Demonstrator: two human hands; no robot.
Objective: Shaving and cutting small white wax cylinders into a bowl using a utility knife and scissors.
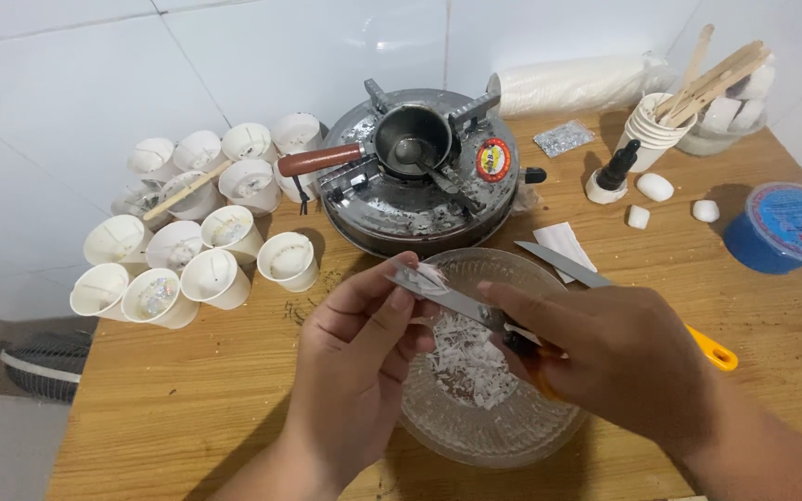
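Observation:
My right hand [619,357] grips the orange handle of a knife [452,299] whose blade points left over a glass bowl [512,431]. My left hand [359,357] pinches a small white wax piece [431,277] against the blade near its tip. White shavings [466,362] lie heaped in the bowl below both hands. A second orange-handled knife [563,264] lies on the wooden table [187,390], partly hidden behind my right hand.
A round metal stove [420,199] with a small pot [412,139] stands behind the bowl. Several white paper cups [211,237] crowd the left side. Wooden sticks in stacked cups [656,125], a dropper bottle [610,176], white chunks [653,186] and a blue lidded tub [782,227] sit at right.

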